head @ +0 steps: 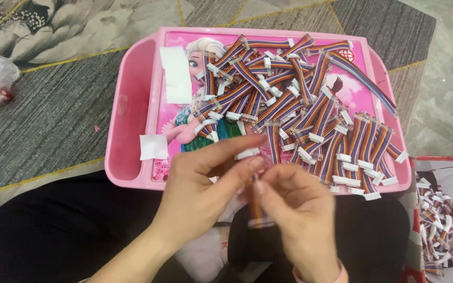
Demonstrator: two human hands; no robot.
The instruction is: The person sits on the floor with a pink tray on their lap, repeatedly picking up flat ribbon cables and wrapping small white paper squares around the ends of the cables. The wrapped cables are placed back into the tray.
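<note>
Here both hands, left hand (200, 183) and right hand (294, 209), pinch one short rainbow ribbon cable (256, 207) over the lap; many lie heaped on the pink plastic tray (127, 105), others fill the bag (439, 225) alongside.

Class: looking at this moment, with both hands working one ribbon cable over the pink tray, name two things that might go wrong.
1. The ribbon cable is pinched between the left hand and right hand above the lap, past the pink tray edge; if it slips, it may drop off the tray.
2. The loose cable pile spreads to the tray's near rim; a nudge might spill some.
</note>
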